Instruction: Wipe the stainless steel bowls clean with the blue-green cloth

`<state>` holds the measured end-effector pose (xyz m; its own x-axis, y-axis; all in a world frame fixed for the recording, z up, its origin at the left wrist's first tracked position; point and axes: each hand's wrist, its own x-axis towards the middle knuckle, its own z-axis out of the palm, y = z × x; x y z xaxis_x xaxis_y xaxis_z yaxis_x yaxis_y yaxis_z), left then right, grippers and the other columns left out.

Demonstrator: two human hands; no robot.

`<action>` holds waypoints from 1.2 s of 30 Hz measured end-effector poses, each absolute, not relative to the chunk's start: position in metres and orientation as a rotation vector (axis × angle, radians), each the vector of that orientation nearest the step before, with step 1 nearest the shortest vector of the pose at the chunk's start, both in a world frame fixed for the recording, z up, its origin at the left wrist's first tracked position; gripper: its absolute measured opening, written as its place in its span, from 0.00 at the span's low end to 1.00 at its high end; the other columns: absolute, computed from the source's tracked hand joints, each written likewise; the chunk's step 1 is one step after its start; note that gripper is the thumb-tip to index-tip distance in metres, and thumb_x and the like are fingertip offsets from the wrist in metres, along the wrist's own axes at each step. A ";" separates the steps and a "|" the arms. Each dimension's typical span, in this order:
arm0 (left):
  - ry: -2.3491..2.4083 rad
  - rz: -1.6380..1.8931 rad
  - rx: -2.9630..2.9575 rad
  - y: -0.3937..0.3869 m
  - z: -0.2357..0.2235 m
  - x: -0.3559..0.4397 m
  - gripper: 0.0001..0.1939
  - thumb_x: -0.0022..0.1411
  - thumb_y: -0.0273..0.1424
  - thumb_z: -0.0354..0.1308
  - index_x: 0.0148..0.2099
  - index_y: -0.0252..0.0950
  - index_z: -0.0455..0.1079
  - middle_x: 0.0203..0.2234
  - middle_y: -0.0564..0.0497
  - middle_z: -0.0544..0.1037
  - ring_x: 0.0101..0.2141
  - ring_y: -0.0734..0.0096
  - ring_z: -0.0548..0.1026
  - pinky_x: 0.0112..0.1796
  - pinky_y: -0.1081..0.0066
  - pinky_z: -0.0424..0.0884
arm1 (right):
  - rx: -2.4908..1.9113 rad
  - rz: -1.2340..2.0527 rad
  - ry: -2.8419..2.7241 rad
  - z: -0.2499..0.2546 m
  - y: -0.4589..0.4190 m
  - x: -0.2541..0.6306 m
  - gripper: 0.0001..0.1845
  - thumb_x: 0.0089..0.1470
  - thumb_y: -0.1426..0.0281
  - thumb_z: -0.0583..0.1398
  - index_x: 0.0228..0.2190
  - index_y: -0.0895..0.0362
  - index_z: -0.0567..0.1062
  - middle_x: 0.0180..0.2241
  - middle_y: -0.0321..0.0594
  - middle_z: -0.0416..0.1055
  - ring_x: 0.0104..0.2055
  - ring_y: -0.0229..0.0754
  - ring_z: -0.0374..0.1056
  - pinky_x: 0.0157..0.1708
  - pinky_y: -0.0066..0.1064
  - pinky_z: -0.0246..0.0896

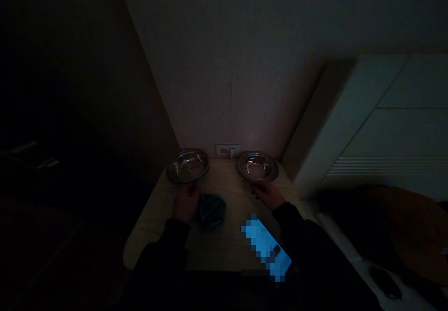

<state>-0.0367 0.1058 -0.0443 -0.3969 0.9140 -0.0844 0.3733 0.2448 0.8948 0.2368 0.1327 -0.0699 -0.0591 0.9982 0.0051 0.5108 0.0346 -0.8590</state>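
Observation:
Two shiny metal bowls stand at the back of a small wooden table. My left hand (pixel 186 202) is closed just in front of the left bowl (pixel 188 166), its fingers curled and dim; what they hold, if anything, is hidden. Against that hand's right side lies a dark blue-green cloth-like bundle (pixel 211 210). My right hand (pixel 268 194) has its fingers pinched together at the front rim of the right bowl (pixel 258 167). Whether it grips the rim or something small cannot be made out in the dark.
A phone with a lit screen (pixel 268 248) lies on the wooden table (pixel 154 236) near my right forearm. Behind the bowls is a wall socket (pixel 228 150) with a plug. A pale panelled headboard (pixel 353 129) rises at the right. The left side is very dark.

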 end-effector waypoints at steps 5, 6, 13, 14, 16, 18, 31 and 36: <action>1.984 0.968 1.139 0.079 -0.066 -0.064 0.23 0.44 0.40 0.64 0.40 0.29 0.71 0.33 0.36 0.78 0.38 0.49 0.75 0.41 0.59 0.66 | -1.513 1.006 -1.816 -0.085 0.119 0.179 0.16 0.46 0.68 0.62 0.39 0.56 0.76 0.31 0.41 0.77 0.34 0.43 0.73 0.37 0.33 0.64; 1.966 0.954 1.128 0.075 -0.071 -0.066 0.23 0.44 0.40 0.65 0.40 0.29 0.72 0.32 0.37 0.78 0.37 0.50 0.75 0.40 0.60 0.66 | -1.518 1.018 -1.836 -0.088 0.117 0.171 0.17 0.46 0.67 0.62 0.41 0.56 0.75 0.31 0.42 0.77 0.34 0.44 0.73 0.38 0.34 0.64; 1.621 1.012 1.037 0.063 -0.092 -0.058 0.13 0.42 0.37 0.66 0.30 0.35 0.75 0.32 0.43 0.80 0.37 0.58 0.77 0.39 0.68 0.69 | -1.398 1.111 -1.866 -0.093 0.108 0.129 0.25 0.41 0.76 0.61 0.45 0.56 0.72 0.33 0.40 0.77 0.37 0.45 0.73 0.39 0.35 0.66; 1.572 1.037 0.998 0.063 -0.091 -0.057 0.14 0.42 0.37 0.66 0.31 0.34 0.75 0.32 0.43 0.80 0.37 0.57 0.77 0.39 0.67 0.69 | -1.346 1.125 -1.857 -0.090 0.105 0.125 0.26 0.42 0.76 0.60 0.46 0.55 0.71 0.35 0.40 0.77 0.38 0.44 0.73 0.39 0.35 0.67; 1.486 1.116 0.900 0.062 -0.087 -0.058 0.18 0.44 0.41 0.65 0.34 0.32 0.74 0.35 0.41 0.80 0.39 0.56 0.77 0.39 0.66 0.70 | -1.239 1.145 -1.833 -0.084 0.099 0.116 0.26 0.45 0.76 0.58 0.48 0.55 0.69 0.37 0.39 0.76 0.39 0.42 0.72 0.39 0.35 0.68; 1.400 1.214 0.804 0.059 -0.081 -0.061 0.23 0.47 0.46 0.61 0.37 0.31 0.73 0.38 0.40 0.79 0.41 0.56 0.76 0.39 0.65 0.71 | -1.141 1.157 -1.817 -0.077 0.091 0.105 0.25 0.45 0.76 0.57 0.48 0.53 0.69 0.41 0.40 0.75 0.41 0.43 0.71 0.40 0.36 0.68; 1.210 1.486 0.561 0.021 -0.031 -0.130 0.14 0.37 0.32 0.60 0.31 0.35 0.73 0.24 0.52 0.75 0.25 0.74 0.72 0.25 0.77 0.66 | -0.896 1.465 -1.629 -0.055 0.094 0.035 0.22 0.50 0.56 0.58 0.45 0.53 0.71 0.46 0.44 0.71 0.48 0.46 0.67 0.43 0.39 0.64; 1.256 1.410 0.687 0.022 -0.025 -0.141 0.16 0.35 0.31 0.60 0.32 0.34 0.72 0.22 0.53 0.74 0.24 0.75 0.69 0.25 0.75 0.64 | -0.853 1.630 -1.637 -0.050 0.106 0.023 0.20 0.42 0.52 0.63 0.26 0.57 0.73 0.23 0.35 0.71 0.27 0.38 0.67 0.25 0.28 0.61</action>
